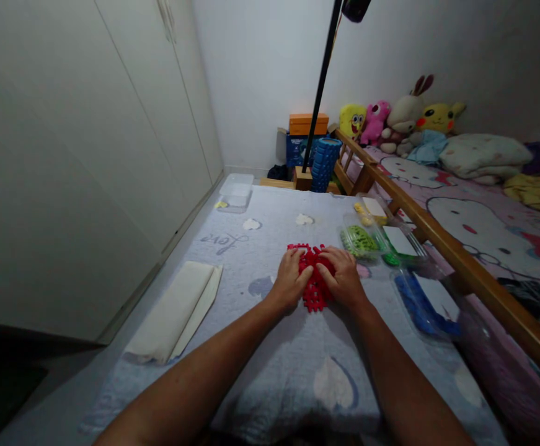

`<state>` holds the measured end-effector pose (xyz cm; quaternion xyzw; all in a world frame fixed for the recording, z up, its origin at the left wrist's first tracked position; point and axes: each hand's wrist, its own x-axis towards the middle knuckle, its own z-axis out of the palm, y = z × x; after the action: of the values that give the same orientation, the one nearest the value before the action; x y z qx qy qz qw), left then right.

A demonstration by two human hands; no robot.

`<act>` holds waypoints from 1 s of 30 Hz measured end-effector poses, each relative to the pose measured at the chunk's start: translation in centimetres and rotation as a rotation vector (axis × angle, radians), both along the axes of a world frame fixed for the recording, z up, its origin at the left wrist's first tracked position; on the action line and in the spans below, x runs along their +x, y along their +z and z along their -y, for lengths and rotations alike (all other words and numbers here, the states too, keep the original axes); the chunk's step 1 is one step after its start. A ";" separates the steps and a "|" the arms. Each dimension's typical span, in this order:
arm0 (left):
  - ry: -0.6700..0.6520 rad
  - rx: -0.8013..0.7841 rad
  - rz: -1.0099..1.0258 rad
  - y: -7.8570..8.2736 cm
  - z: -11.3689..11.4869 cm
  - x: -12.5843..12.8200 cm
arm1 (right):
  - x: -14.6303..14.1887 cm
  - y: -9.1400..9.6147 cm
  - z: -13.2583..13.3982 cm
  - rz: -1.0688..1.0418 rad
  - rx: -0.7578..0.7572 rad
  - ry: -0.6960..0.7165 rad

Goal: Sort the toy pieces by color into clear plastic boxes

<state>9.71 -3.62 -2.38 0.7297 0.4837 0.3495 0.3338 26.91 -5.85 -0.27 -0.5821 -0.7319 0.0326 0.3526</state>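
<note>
Both of my hands are at a cluster of red plastic interlocking pieces with notched edges, lying on the cloth-covered table in the middle of the view. My left hand is curled over the cluster's left side, its thumb pressed against the red plastic. From the other side my right hand closes on the pieces, thumb pointing inward towards the left thumb. Fingers cover much of the cluster, so how the pieces join there is hidden. Red toothed edges show beyond the fingers and below the thumbs.
Along the table's right side stand clear containers of yellow pieces, green pieces and blue pieces. A folded beige cloth lies at left. An open clear box sits at the far left corner. A wooden bed rail borders the right.
</note>
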 end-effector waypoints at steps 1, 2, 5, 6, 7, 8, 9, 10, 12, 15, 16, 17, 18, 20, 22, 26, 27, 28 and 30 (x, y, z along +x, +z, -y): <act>0.008 -0.007 0.040 0.2 -0.2 -0.3 | -0.6 0.3 0.2 0.024 0.006 0.016; 0.024 -0.011 0.072 0.5 -0.6 -0.7 | -1.3 0.5 0.5 0.052 0.010 0.037; 0.112 -0.002 0.089 1.3 -1.8 -2.4 | -3.5 1.2 1.2 0.157 0.005 0.125; 0.129 -0.002 0.073 1.5 -2.3 -2.9 | -4.2 1.3 1.5 0.194 -0.002 0.158; 0.143 0.003 0.054 1.7 -2.7 -3.4 | -4.9 1.4 1.7 0.230 -0.015 0.190; 0.149 0.006 0.032 1.8 -3.2 -3.8 | -5.4 1.4 1.9 0.264 -0.033 0.221; 0.138 -0.003 0.002 1.8 -3.5 -4.0 | -5.9 1.4 2.1 0.293 -0.053 0.246; 0.112 -0.025 -0.030 1.8 -3.8 -4.2 | -6.2 1.3 2.1 0.316 -0.072 0.261; 0.019 -0.077 -0.092 1.7 -4.3 -4.2 | -6.4 0.9 2.1 0.344 -0.095 0.255; -0.093 -0.102 -0.136 1.6 -4.6 -3.9 | -6.0 0.3 1.6 0.342 -0.088 0.176; -0.106 -0.092 -0.136 1.5 -4.8 -3.8 | -5.8 0.1 1.4 0.335 -0.080 0.149; -0.109 -0.080 -0.131 1.4 -4.9 -3.8 | -5.7 0.0 1.3 0.328 -0.070 0.128; -0.108 -0.070 -0.123 1.3 -5.1 -3.7 | -5.6 0.0 1.3 0.321 -0.061 0.115; -0.092 -0.060 -0.108 1.1 -5.6 -3.8 | -5.7 0.0 1.3 0.315 -0.050 0.126; -0.051 -0.057 -0.108 0.8 -6.2 -4.0 | -6.1 0.2 1.7 0.318 -0.052 0.170; 0.079 -0.003 -0.181 0.5 -7.6 -5.5 | -7.6 0.0 2.6 0.330 -0.058 0.293; 0.112 0.013 -0.210 0.5 -7.9 -5.9 | -8.0 -0.2 2.8 0.331 -0.053 0.325; 0.147 0.029 -0.238 0.5 -8.1 -6.4 | -8.4 -0.4 3.0 0.333 -0.048 0.359; 0.217 0.053 -0.287 0.5 -8.5 -7.3 | -8.8 -0.9 3.1 0.348 -0.047 0.420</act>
<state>2.40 4.92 -1.92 0.7241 0.5930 0.2882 0.2023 18.11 -8.91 -1.14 -0.4225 -0.8852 0.0213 0.1935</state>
